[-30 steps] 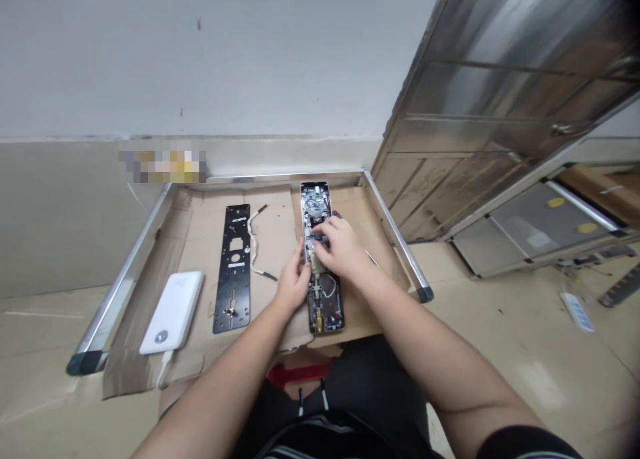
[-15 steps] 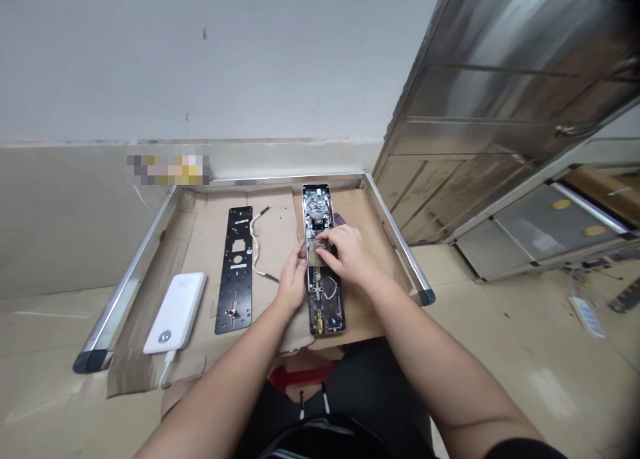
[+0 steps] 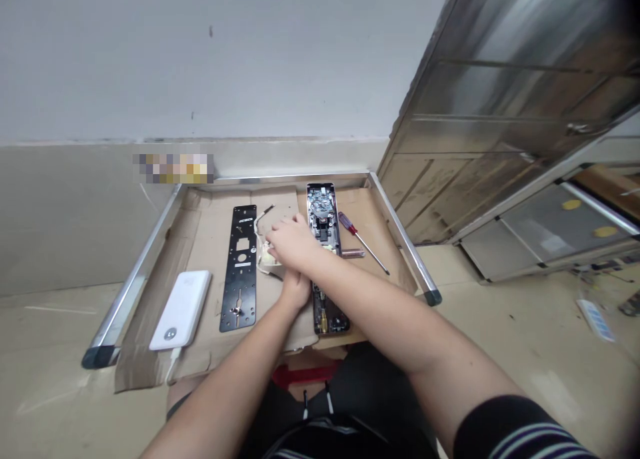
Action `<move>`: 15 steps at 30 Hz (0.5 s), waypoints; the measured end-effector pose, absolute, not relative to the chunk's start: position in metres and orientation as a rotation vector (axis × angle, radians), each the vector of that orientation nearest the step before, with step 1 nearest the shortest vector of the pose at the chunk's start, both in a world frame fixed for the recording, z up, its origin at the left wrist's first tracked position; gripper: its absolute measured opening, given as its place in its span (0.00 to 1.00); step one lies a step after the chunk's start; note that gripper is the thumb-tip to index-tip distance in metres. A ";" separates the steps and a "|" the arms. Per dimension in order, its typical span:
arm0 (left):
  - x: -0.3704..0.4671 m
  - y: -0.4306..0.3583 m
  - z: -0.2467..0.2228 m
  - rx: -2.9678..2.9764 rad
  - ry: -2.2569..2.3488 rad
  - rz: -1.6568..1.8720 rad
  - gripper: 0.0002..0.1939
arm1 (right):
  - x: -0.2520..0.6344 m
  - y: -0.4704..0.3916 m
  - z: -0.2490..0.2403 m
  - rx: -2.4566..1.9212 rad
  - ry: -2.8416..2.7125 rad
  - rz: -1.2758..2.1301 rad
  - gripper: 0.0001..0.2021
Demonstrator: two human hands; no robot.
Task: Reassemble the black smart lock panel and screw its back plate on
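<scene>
An opened electronic door lock (image 3: 327,222) lies lengthwise on the cardboard, its circuit board and inner parts exposed. My right hand (image 3: 290,242) reaches across to the left of the lock, its fingers closed on a pale yellowish flat piece (image 3: 273,256) that is partly hidden. Beneath my right wrist, my left hand (image 3: 297,287) rests by the lock's left edge, and its fingers are mostly covered. Left of both hands is a black metal mounting plate (image 3: 239,269) with holes. A white cable (image 3: 261,244) runs between that plate and my right hand.
A screwdriver (image 3: 363,241) with a purple-red handle lies right of the lock, near a short reddish cylinder (image 3: 353,253). At the left is a white power bank (image 3: 181,309) with a cable plugged in. A metal frame (image 3: 400,235) borders the cardboard-covered tabletop (image 3: 210,225).
My right hand has moved left off the middle of the lock, carrying the flat piece. The screwdriver and reddish cylinder now show. My left hand stays by the lock's left edge.
</scene>
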State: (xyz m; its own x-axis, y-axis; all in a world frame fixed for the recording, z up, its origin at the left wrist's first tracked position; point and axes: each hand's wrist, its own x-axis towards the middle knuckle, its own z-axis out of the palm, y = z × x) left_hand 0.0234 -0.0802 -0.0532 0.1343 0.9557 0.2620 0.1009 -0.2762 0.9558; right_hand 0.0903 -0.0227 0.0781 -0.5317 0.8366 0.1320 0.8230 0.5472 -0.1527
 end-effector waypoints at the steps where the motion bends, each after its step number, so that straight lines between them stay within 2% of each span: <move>1: 0.024 -0.080 -0.054 1.550 1.062 1.257 0.29 | 0.087 -0.020 0.076 -1.427 -2.576 0.104 0.10; 4: 0.025 -0.080 -0.054 1.546 1.057 1.260 0.28 | 0.084 -0.017 0.075 -1.485 -2.505 0.090 0.20; 9: 0.026 -0.078 -0.049 1.559 1.048 1.240 0.25 | 0.106 -0.026 0.083 -1.537 -2.400 0.089 0.12; 15: 0.024 -0.080 -0.043 1.600 1.049 1.176 0.27 | 0.168 -0.042 0.088 -1.749 -2.119 0.175 0.10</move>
State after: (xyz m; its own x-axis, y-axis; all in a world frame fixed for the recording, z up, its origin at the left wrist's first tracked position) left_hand 0.0242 -0.0796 -0.0426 0.2001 0.9494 0.2419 0.1318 -0.2707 0.9536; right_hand 0.1675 -0.0421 0.0883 -0.1484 0.9654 0.2144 0.9173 0.2153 -0.3349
